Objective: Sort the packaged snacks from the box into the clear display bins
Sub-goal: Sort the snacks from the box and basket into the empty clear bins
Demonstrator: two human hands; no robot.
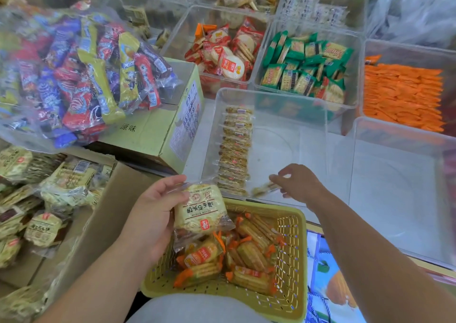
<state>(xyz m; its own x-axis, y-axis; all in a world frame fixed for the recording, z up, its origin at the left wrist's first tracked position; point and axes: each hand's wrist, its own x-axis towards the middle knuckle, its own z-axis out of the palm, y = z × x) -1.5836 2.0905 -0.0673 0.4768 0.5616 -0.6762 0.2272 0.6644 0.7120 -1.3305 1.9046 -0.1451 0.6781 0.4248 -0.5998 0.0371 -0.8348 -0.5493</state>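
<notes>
- The small packet (pixel 264 190) is blurred. It sits at the fingertips of the right hand (pixel 299 183), low over the near end of the clear bin (pixel 308 115).
- Inside that bin, a row of packets (pixel 235 150) stands on edge along the left wall. The new one looks meant for the near end of the line, which would keep the display tidy and dense.
- The right grip is a narrow pinch, with thumb and fingers nearly closed on the small packet. The blur hides the exact contact.
- The left hand (pixel 150 214) holds a stack of pale packets (pixel 199 211), with the thumb over the top and the fingers curled beneath. This grip is clenched round the stack, which is probably kept close as a supply so the other hand can place pieces one at a time.
- The stack hangs above a yellow basket (pixel 293 256) of orange-ended packets, close to the person's body.
- On the left, the cardboard box (pixel 103 214) holds more of the pale snacks (pixel 42 226), so much of the sorting seems to be left.
- Farther back on the surface are bins of green packets (pixel 303 63), red packets (pixel 222 56) and orange packets (pixel 399 93).
</notes>
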